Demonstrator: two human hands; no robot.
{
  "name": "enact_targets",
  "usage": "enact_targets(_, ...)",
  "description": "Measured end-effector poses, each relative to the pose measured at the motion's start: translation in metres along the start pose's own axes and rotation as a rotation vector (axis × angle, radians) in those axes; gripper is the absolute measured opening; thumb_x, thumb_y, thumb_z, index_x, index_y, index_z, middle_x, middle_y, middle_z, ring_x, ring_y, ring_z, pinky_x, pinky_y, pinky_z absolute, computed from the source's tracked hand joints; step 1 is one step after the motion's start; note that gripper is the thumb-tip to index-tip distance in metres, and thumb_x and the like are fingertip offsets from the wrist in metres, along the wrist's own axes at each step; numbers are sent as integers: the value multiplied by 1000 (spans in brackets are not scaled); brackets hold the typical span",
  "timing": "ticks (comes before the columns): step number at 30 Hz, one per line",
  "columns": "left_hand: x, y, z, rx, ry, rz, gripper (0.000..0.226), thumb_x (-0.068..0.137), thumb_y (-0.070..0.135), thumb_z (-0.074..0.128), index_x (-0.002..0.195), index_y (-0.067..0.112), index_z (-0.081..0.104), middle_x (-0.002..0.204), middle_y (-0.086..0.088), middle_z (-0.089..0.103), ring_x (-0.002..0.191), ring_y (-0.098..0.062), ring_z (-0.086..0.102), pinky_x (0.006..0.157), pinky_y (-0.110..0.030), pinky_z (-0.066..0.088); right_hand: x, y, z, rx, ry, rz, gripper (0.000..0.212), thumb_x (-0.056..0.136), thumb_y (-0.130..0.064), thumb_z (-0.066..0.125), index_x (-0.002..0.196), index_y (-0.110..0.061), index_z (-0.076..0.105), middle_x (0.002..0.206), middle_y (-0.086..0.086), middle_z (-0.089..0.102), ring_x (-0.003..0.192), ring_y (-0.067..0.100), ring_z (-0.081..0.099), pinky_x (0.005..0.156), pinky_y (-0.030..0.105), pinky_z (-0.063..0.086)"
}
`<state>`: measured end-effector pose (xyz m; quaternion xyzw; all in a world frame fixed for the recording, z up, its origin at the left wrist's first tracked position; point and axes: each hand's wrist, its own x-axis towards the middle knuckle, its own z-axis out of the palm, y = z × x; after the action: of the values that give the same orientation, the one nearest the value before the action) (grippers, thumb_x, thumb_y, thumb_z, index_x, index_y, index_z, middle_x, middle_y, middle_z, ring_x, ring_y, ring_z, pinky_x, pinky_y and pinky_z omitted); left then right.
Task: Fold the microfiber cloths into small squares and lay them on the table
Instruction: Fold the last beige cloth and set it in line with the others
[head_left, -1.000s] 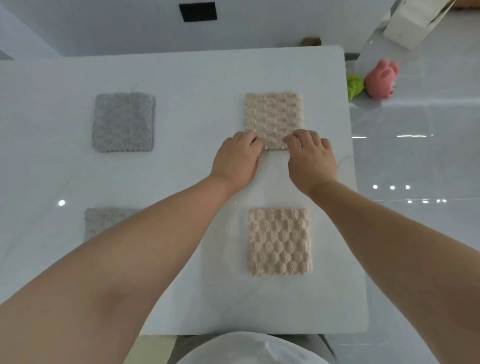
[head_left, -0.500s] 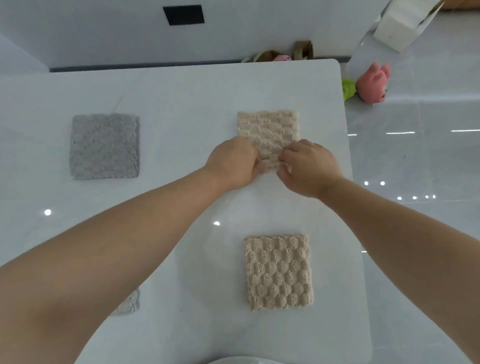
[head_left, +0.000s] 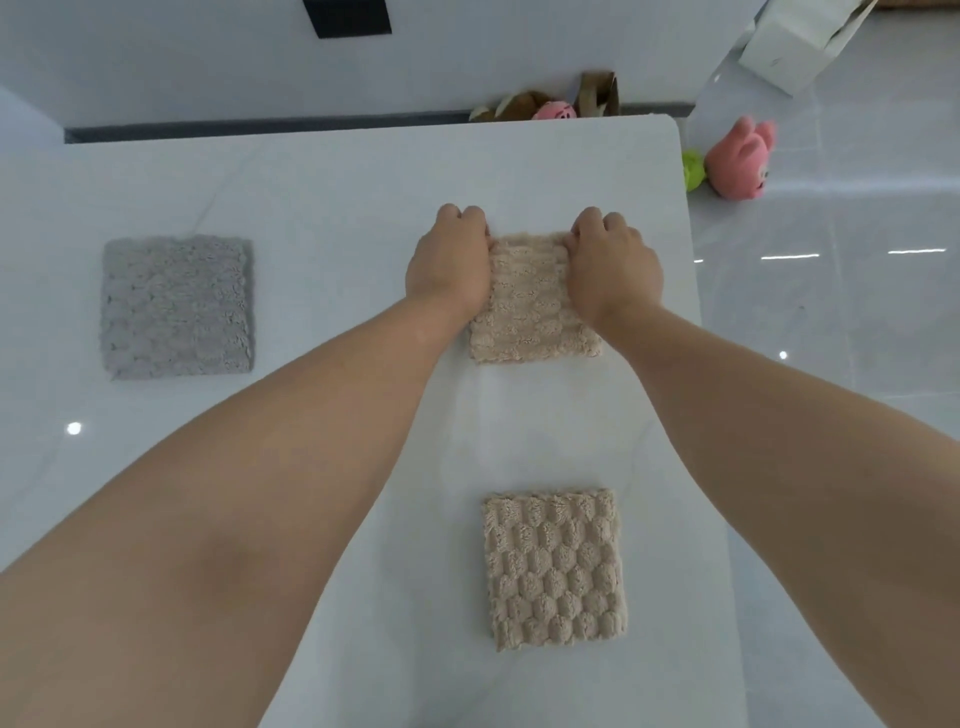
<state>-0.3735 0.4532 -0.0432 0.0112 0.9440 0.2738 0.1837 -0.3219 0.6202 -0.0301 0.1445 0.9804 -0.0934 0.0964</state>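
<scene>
Pink toy (head_left: 740, 161) on floor (head_left: 857, 312) beside table (head_left: 311, 182)

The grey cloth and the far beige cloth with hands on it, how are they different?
The grey cloth is grey; the far beige cloth is sandy. The grey cloth lies on the left of the table; the far beige cloth is nearer its right edge. Nothing touches the grey cloth, but the left hand and right hand grip the far beige cloth's far corners. Both are bumpy folded squares.
</scene>
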Motion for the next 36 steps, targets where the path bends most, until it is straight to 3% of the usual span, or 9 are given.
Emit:
enact_targets(3,-10,10,-4,42,50,1,20,98,12,40,107,13,58,90,10,48,73,-8,47,60,-29,38,-4,-3,3,3,35,18,20,106,-20,36,118,-10,48,117,14,55,103,36,53,73,41,34)
enact_targets(5,-19,13,-7,237,169,139,26,94,4,46,116,12,58,112,-2,54,92,-21,54,76,-35,46,-11,-2,2,25,105,7,23,103,-17,37,121,-11,49,120,14,53,106,36,51,80,43,38)
enact_targets(8,-38,8,-2,342,297,420,37,99,14,46,135,12,53,142,-8,51,122,-30,52,97,-40,42,-31,6,3,70,215,-126,38,104,-25,36,139,-13,47,144,12,47,129,34,46,103,44,37)
enact_targets(10,-50,-7,11,399,181,518,49,107,31,32,150,10,41,158,-7,39,144,-28,37,114,-43,32,-46,10,8,59,81,-204,52,108,-37,26,156,-17,31,165,4,28,151,25,26,120,43,23)
enact_targets(13,-53,-24,24,557,-27,500,65,108,47,16,162,12,11,170,-4,9,157,-23,5,126,-47,10,-49,12,22,-21,-131,-184,62,107,-49,8,163,-23,1,171,-7,-4,157,16,-5,127,46,3)
enact_targets(21,-54,-25,11,645,-136,433,74,103,57,2,160,10,-8,170,-6,-12,156,-21,-13,126,-48,-4,-51,10,16,-134,-208,-151,66,104,-51,-1,161,-19,-11,170,-5,-15,155,15,-17,125,49,-10)
enact_targets(28,-89,-35,-37,548,-32,390,64,109,42,16,161,5,10,169,-12,5,157,-24,1,127,-40,2,-81,-22,-2,-78,-138,-214,61,108,-38,4,162,-14,-6,170,0,-11,156,17,-16,127,44,-6)
enact_targets(36,-155,-142,-110,571,77,340,47,103,19,42,149,5,43,166,-14,22,151,-29,27,126,-42,17,-120,-129,1,26,-163,-389,60,109,-42,10,163,-15,4,171,5,-4,157,22,-11,128,44,-1)
